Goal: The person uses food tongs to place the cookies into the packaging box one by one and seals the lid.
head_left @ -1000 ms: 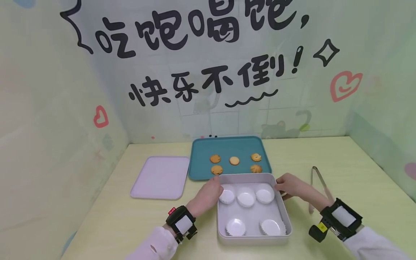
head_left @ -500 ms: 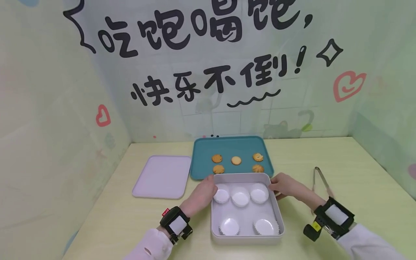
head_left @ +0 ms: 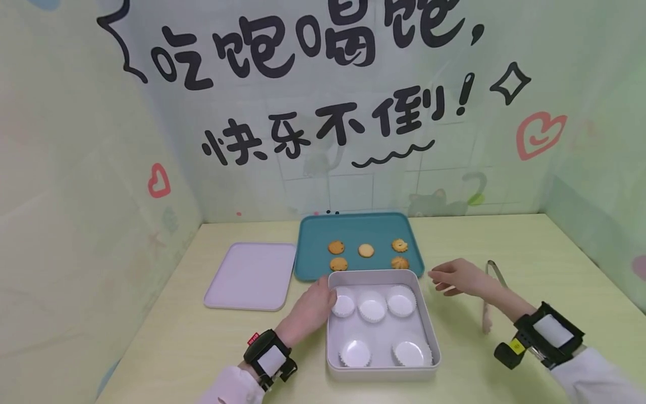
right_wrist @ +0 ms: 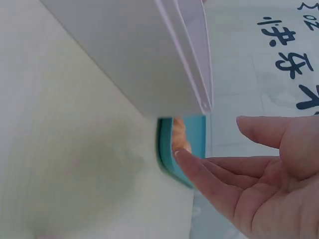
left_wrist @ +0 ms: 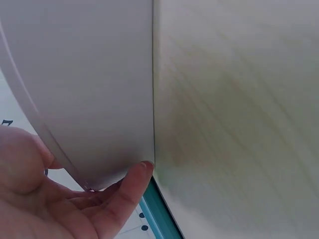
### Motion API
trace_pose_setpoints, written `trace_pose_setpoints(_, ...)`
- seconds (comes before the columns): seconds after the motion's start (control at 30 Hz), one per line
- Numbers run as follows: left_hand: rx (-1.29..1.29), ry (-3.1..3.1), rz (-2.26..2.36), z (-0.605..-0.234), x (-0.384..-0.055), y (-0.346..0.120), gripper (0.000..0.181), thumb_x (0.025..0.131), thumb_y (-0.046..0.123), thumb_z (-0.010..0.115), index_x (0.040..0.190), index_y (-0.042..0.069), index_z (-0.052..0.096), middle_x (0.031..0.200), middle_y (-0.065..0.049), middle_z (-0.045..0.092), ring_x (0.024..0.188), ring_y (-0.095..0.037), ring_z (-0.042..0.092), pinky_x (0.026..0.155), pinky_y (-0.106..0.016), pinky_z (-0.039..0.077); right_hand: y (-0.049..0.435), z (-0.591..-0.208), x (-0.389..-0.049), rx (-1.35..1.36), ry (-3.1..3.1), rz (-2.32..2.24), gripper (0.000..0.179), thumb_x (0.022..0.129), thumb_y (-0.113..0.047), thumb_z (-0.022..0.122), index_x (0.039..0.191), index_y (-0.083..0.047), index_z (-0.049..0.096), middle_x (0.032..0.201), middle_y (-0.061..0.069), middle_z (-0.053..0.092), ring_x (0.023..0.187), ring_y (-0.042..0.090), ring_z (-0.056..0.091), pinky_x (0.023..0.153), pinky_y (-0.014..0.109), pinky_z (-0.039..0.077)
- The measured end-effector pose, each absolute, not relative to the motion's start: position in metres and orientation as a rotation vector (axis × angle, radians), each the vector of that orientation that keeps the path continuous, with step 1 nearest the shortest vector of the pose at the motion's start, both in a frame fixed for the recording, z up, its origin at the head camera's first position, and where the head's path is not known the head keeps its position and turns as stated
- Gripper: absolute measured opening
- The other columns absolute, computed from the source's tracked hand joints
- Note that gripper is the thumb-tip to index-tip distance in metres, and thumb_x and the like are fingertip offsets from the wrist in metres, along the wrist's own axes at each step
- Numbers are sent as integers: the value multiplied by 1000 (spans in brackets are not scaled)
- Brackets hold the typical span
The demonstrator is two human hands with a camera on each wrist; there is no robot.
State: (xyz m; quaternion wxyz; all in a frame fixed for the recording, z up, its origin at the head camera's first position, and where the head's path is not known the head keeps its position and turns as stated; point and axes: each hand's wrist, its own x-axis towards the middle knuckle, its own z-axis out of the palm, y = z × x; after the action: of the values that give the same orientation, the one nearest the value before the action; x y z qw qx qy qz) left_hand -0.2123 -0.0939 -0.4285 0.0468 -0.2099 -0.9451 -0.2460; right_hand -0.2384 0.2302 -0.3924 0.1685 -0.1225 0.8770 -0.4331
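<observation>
A pale rectangular box [head_left: 382,375] stands on the table in front of the teal tray. Inside it sit several white fluted paper cups [head_left: 372,307], three in the far row and two in the near row. My left hand [head_left: 309,308] holds the box at its far left corner; in the left wrist view, its fingers [left_wrist: 130,191] bend round the corner with the thumb at the rim. Off the box's right side, my right hand [head_left: 458,277] is in the air with loosely bent fingers. The right wrist view shows a gap between that thumb [right_wrist: 261,130] and the box wall.
Behind the box, the teal tray [head_left: 313,238] bears several cookies [head_left: 366,250]. A lilac tray [head_left: 250,276] lies at the left. Tongs [head_left: 487,317] lie at the right, partly hidden under the right forearm. Printed cloth walls [head_left: 242,196] close in the back and sides.
The box slid a little to the left with both hands on it. Since then my right hand has let go and moved off to the right; the left hand keeps its hold.
</observation>
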Motion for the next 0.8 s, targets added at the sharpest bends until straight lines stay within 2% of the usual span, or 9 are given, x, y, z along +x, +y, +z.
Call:
trace_pose_setpoints(0.2,-588,-2894,-760,-431,-207,-89,22,92,5,43,103,-14,43,82,-18,51,74,-27,56,59,-38,47,286,-384,-244,-756,2828,-824,32,85,8,52,114,19,47,103,29,55,91,39,55,73,42,47)
trace_pose_setpoints(0.33,-571,-2909,-745,-433,-206,-88,22,92,4,42,103,-15,43,81,-17,50,70,-24,54,56,-36,46,319,-393,-245,-977,2943,-504,43,73,24,48,114,13,51,107,26,54,98,42,50,80,49,41)
trace_pose_setpoints(0.43,-579,-2911,-742,-433,-206,-88,21,91,3,42,102,-15,42,80,-17,50,66,-23,53,53,-35,46,338,-403,-244,-1129,2997,-311,57,63,31,46,114,6,56,109,25,53,100,43,48,77,51,41)
trace_pose_setpoints(0.57,-576,-2917,-721,-434,-206,-88,23,92,4,42,104,-16,41,82,-19,51,66,-23,55,53,-34,46,358,-422,-244,-1360,3052,-139,71,53,35,53,114,-1,56,112,27,51,101,45,47,71,52,43)
trace_pose_setpoints(0.63,-572,-2921,-713,-434,-206,-87,24,92,4,41,105,-17,41,83,-20,52,68,-24,55,54,-34,47,363,-429,-244,-1431,3045,-115,72,52,34,58,114,-2,56,114,27,51,103,45,46,70,54,43)
trace_pose_setpoints(0.8,-581,-2909,-719,-435,-207,-89,25,92,4,41,105,-17,40,84,-21,51,70,-26,56,55,-36,47,365,-434,-245,-1476,3011,-63,62,52,19,73,108,-5,61,112,26,53,103,44,47,68,53,43)
